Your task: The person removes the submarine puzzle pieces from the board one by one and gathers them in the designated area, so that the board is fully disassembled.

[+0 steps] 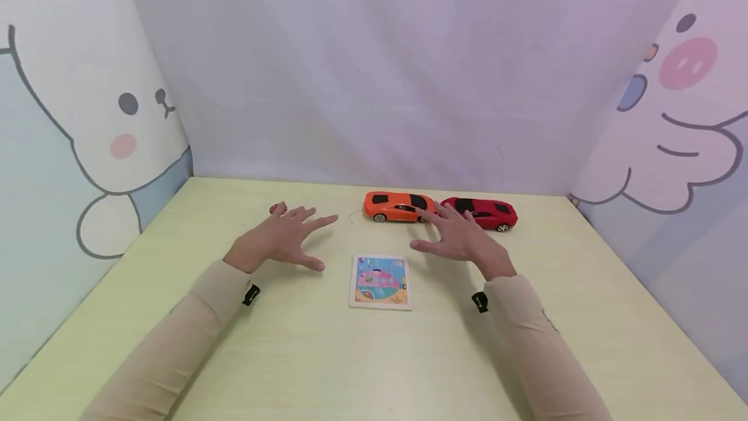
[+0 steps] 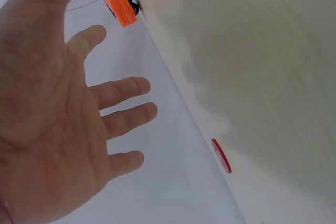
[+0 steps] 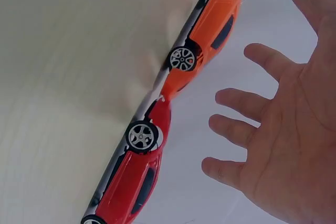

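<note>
My left hand hovers over the table with its fingers spread and nothing held. Close beyond its fingertips lies a small flat red disc, partly hidden by the hand in the head view. My right hand, also with fingers spread and holding nothing, is above the table in front of two toy cars. The orange toy car and the red toy car stand end to end, apparently touching. Between the hands, nearer me, a square white-framed picture tile with a pink and blue sea scene lies flat.
The pale yellow table ends at a light curtain at the back. Side panels with cartoon animals rise at left and right. A thin hair-like strand lies left of the orange car.
</note>
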`<state>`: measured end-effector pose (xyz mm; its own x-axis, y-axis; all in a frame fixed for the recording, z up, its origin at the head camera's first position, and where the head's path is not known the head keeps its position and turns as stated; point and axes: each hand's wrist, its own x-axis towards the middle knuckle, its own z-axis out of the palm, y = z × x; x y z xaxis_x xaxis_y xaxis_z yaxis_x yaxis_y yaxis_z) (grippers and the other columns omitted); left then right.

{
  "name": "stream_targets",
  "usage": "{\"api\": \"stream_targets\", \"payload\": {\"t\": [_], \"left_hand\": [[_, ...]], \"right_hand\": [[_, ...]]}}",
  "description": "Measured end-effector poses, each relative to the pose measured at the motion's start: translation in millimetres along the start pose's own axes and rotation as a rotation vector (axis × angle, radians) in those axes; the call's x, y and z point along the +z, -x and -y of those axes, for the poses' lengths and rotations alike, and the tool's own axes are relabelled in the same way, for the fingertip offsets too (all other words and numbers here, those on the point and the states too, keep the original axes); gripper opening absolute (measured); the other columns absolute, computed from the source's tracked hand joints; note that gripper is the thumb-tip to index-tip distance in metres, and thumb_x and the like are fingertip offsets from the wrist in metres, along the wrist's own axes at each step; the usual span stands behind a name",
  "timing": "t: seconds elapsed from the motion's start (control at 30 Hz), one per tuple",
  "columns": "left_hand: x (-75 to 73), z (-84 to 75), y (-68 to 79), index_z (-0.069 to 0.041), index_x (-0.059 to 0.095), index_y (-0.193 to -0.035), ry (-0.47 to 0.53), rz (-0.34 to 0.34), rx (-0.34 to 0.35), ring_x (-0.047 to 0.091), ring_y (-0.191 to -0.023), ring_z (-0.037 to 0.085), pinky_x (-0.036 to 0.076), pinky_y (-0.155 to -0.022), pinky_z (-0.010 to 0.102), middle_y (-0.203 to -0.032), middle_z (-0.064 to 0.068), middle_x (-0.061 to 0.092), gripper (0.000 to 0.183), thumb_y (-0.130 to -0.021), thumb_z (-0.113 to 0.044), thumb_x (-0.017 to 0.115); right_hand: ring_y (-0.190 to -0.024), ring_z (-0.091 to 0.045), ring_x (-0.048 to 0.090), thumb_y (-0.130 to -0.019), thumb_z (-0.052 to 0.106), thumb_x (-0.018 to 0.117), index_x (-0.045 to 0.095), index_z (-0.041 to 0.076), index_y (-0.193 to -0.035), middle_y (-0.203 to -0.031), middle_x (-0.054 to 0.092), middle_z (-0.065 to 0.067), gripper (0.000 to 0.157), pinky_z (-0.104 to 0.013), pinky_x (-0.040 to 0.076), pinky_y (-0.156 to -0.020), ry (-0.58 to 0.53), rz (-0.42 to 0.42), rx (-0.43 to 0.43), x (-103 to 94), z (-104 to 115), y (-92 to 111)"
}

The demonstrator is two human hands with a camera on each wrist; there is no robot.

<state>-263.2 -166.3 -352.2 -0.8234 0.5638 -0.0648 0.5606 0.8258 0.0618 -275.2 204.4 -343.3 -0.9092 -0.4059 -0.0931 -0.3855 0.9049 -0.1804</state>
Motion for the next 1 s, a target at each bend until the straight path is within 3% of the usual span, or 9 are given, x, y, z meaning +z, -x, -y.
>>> {"api": "stream_targets", "payload": {"t": [0.2,0.33,0.57,0.67,0.8,1.0], "left_hand": [[-3.2,-9.0,-8.2,-0.025,0.032,-0.158,0.038,0.080,-0.015,0.035,-0.141,0.044,0.012,-0.113,0.069,-0.152,0.023,0.040,0.097,-0.080,-0.069,0.069],[-4.5,-15.1,-13.1,-0.026,0.034,-0.157,0.055,0.117,-0.021,0.036,-0.141,0.041,0.010,-0.113,0.068,-0.151,0.021,0.042,0.095,-0.079,-0.067,0.071],[-6.8,-27.5,-22.2,-0.030,0.036,-0.156,0.079,0.173,0.027,0.041,-0.137,0.035,0.014,-0.114,0.066,-0.146,0.016,0.048,0.091,-0.080,-0.065,0.073],[-7.4,-32.3,-26.5,-0.031,0.039,-0.154,0.100,0.193,0.062,0.043,-0.135,0.033,0.016,-0.113,0.066,-0.143,0.014,0.049,0.087,-0.080,-0.063,0.073],[-4.7,-35.3,-30.7,-0.030,0.042,-0.152,0.099,0.196,0.089,0.048,-0.128,0.030,0.022,-0.112,0.064,-0.137,0.013,0.051,0.084,-0.081,-0.063,0.073],[-0.9,-38.2,-32.7,-0.032,0.048,-0.147,0.146,0.215,0.076,0.052,-0.112,0.026,0.042,-0.097,0.048,-0.128,0.009,0.052,0.078,-0.080,-0.061,0.076]], "right_hand": [[-0.149,-0.038,0.018,-0.087,0.052,0.072,0.034,0.022,-0.157,-0.162,0.026,-0.016,0.085,-0.069,0.004,-0.113,-0.016,0.075,-0.037,-0.3,8.4,-5.8],[-0.148,-0.037,0.023,-0.087,0.049,0.074,0.036,0.025,-0.156,-0.160,0.030,-0.013,0.082,-0.068,0.007,-0.113,0.001,0.082,-0.054,-2.3,16.5,-9.9],[-0.145,-0.039,0.029,-0.089,0.041,0.075,0.042,0.025,-0.153,-0.161,0.029,-0.013,0.073,-0.065,0.032,-0.106,-0.020,0.100,-0.053,-5.7,29.4,-15.4],[-0.143,-0.037,0.033,-0.090,0.038,0.075,0.045,0.023,-0.152,-0.160,0.032,-0.012,0.070,-0.062,0.036,-0.106,-0.036,0.104,-0.069,-4.8,32.9,-17.4],[-0.141,-0.033,0.038,-0.090,0.038,0.075,0.050,0.022,-0.149,-0.155,0.041,-0.008,0.066,-0.057,0.037,-0.107,-0.065,0.113,-0.084,-1.6,37.6,-18.7],[-0.138,-0.028,0.042,-0.090,0.041,0.075,0.056,0.023,-0.144,-0.149,0.049,-0.004,0.060,-0.054,0.037,-0.109,-0.081,0.117,-0.109,-0.5,43.6,-19.9]]}}
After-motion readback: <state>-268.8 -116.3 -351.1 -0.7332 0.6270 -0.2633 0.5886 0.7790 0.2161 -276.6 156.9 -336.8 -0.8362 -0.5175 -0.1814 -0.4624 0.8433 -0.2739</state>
